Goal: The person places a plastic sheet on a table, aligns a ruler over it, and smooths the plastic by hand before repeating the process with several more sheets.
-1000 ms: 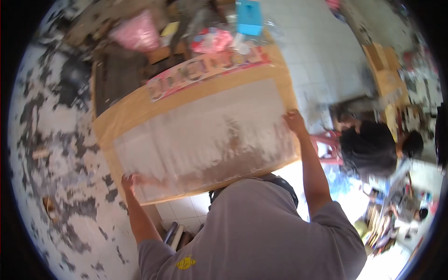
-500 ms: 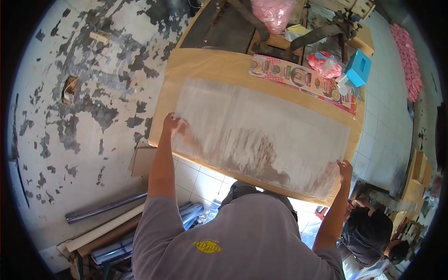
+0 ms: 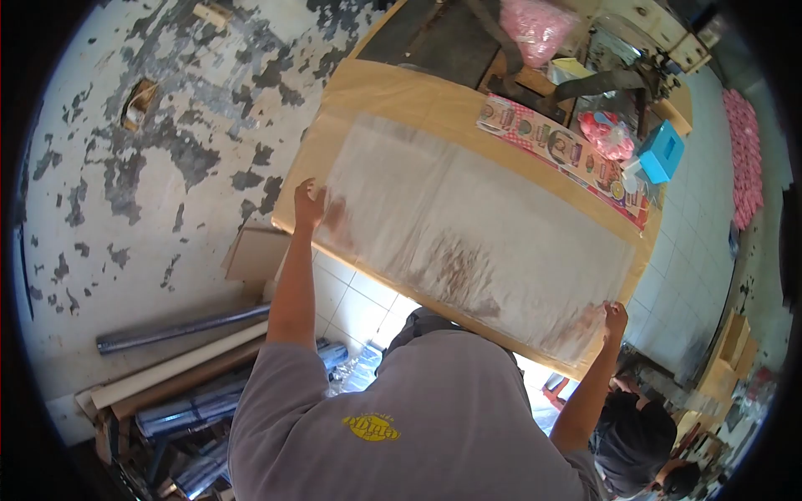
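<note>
A large translucent plastic sheet [image 3: 518, 225] lies spread over brown paper [image 3: 401, 88] on the table, its near part wrinkled and glossy with reflections. At the sheet's left edge is my left hand [image 3: 309, 204], with fingers curved and the thumb apart; nothing shows between them. My right hand [image 3: 615, 318] is at the near right corner of the sheet, fingertips pinched together on its edge.
Behind the sheet are a printed cardboard strip [image 3: 568, 154], a bag of pink pieces [image 3: 607, 135], a blue box [image 3: 661, 153] and a larger pink bag [image 3: 537, 29]. Rolls [image 3: 180, 363] lie on the lower left. Another person [image 3: 632, 438] is at lower right.
My left hand has loosened at the sheet's left edge, its fingers now apart. My right hand stays at the right corner. The view has turned slightly.
</note>
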The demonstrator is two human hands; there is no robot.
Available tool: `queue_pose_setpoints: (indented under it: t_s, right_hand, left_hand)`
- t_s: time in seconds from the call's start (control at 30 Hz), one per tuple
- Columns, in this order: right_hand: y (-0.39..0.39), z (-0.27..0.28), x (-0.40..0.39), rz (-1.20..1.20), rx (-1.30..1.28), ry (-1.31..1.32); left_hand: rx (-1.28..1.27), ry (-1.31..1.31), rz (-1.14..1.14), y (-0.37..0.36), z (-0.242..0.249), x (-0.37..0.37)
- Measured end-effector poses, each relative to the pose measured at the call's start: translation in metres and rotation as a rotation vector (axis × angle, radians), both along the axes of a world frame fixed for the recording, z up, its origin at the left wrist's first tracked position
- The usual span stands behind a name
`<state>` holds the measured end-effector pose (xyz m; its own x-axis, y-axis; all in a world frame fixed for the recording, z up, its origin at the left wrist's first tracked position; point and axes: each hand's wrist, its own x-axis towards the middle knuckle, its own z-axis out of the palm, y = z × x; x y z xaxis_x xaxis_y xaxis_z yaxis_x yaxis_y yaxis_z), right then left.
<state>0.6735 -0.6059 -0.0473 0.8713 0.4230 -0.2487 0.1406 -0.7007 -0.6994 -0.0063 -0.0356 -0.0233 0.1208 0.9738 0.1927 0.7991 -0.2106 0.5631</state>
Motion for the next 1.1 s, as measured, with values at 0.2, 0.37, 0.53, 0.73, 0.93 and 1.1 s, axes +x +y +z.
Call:
queue_pose_setpoints:
  t_s: [0.2,0.37,0.53,0.73,0.93,1.1]
  right_hand:
    - [0.001,0.004,0.009,0.019,0.040,0.102]
    - [0.008,0.019,0.000,-0.101,0.217,0.235]
    - [-0.020,0.026,0.019,-0.078,0.249,0.325]
    - [-0.066,0.080,0.051,-0.108,0.252,0.264]
    - [-0.116,0.177,0.100,-0.104,0.190,0.150]
    - [-0.132,0.321,0.122,-0.033,0.205,0.006]
  left_hand:
    - [0.055,0.203,-0.007,-0.107,0.005,-0.038]
    - [-0.066,0.380,-0.122,-0.153,0.024,0.016]
    - [-0.191,0.385,-0.168,-0.157,0.005,0.029]
    - [-0.199,0.388,-0.234,-0.177,0.021,0.068]
    - [-0.147,0.307,-0.314,-0.211,0.018,0.114]
    - [-0.198,0.274,-0.428,-0.246,0.029,0.144]
